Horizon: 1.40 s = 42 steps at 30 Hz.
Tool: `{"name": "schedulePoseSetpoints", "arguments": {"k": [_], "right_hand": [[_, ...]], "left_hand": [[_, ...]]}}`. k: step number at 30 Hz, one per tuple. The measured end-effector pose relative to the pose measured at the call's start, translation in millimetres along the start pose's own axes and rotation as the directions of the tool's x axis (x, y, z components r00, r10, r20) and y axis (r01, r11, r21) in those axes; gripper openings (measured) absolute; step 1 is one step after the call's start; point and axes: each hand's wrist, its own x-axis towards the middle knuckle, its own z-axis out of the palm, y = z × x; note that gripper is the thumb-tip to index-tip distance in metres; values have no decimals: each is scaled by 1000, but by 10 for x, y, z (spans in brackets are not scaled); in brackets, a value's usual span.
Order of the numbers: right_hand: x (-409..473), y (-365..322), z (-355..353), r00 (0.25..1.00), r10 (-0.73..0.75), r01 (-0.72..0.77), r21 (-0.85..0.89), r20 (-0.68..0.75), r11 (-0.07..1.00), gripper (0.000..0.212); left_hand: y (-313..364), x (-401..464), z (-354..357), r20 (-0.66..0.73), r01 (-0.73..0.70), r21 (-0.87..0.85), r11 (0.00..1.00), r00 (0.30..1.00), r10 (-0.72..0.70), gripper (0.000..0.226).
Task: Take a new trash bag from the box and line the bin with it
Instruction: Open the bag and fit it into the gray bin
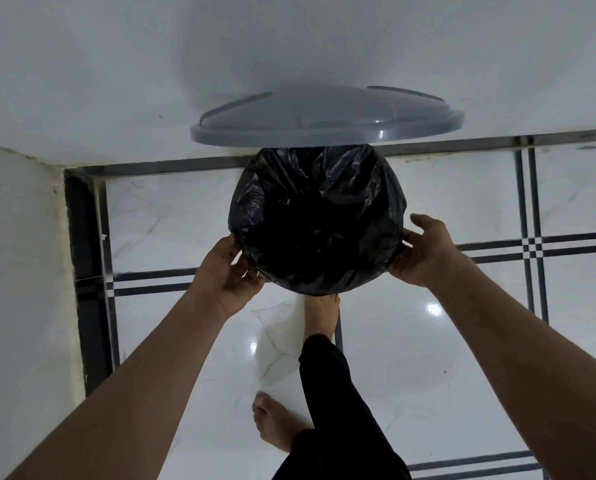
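Seating the bag (317, 220) over the bin's rim.
My left hand (229, 275) and right hand (423, 252) pinch its folded edge at opposite sides; I'd tug down evenly, lid (324, 116) up.

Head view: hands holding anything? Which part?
Yes. Both hands hold the black trash bag at its folded-over rim: left hand on the near-left edge, right hand on the right edge, over the bin's mouth.

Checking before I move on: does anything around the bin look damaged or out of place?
Yes: the floor tile just in front of the bag-lined bin has branching cracks. The grey lid stands tilted up behind the bin, against the wall. Nothing is spilled.
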Motion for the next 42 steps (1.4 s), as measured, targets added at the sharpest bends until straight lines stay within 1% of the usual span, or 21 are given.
{"name": "schedulePoseSetpoints", "arguments": {"k": [3,5,8,14,16,18,19,20,22,23,25,27,29,30,32,34,36,38,40,41,42], "right_hand": [[15,66,-42,1000,-2,2,91,-1,996,41],[11,71,-44,1000,10,-9,52,-8,999,39],[6,50,-24,1000,16,-16,-22,-14,1000,40],[-24,111,28,1000,4,-6,67,30,998,50],[-70,84,61,1000,11,-11,-6,-10,1000,46],[-131,71,114,983,-123,92,-206,-140,974,37],[-154,66,137,929,-303,221,-338,-212,915,29],[-178,56,166,812,-529,378,-470,-246,798,21],[-232,2,254,512,-853,623,-641,-99,448,14],[-223,-57,309,412,-911,679,-675,25,289,17],[-136,-221,449,344,-907,697,-713,241,75,28],[-62,-394,605,383,-843,637,-769,378,-55,34],[-3,-525,712,466,-791,581,-811,397,-65,36],[15,-593,751,526,-767,567,-824,368,-7,38],[24,-724,800,684,-672,549,-808,285,216,39],[8,-812,816,829,-509,503,-708,232,496,33],[-9,-861,817,906,-363,414,-626,216,660,33],[-24,-905,813,938,-279,346,-623,208,701,40],[-46,-913,845,925,-344,357,-677,161,643,36],[-44,-873,845,856,-498,419,-746,136,517,33],[-52,-787,821,699,-707,479,-807,112,345,30]], "left_hand": [[-55,-9,7,43,-32,-3,999,999,32,12],[-76,-2,7,62,-45,-34,998,997,47,16],[-71,-3,5,11,-25,-71,997,1000,26,23],[-84,-64,10,-35,-13,-73,997,999,10,35],[-97,-93,62,-58,-50,-61,997,997,47,38],[-89,-120,125,-193,-138,92,986,969,153,34],[-78,-137,162,-288,-220,234,947,915,283,26],[-53,-154,210,-316,-320,372,871,839,443,22],[23,-212,340,-158,-510,547,664,716,680,24],[85,-225,430,-61,-567,592,572,677,734,18],[254,-176,620,111,-578,715,392,648,753,13],[439,-54,803,220,-516,823,236,673,706,28],[601,79,947,188,-401,891,215,755,628,36],[672,136,996,147,-352,899,259,803,578,40],[788,210,1049,88,-306,871,384,867,491,41],[842,238,1075,62,-297,836,462,887,458,44],[850,244,1074,53,-299,796,527,901,431,41],[838,223,1076,55,-291,759,583,920,389,41],[816,171,1074,45,-274,727,629,934,355,45],[808,153,1072,43,-275,700,659,937,346,44],[780,124,1069,31,-280,660,697,937,347,40]]}}
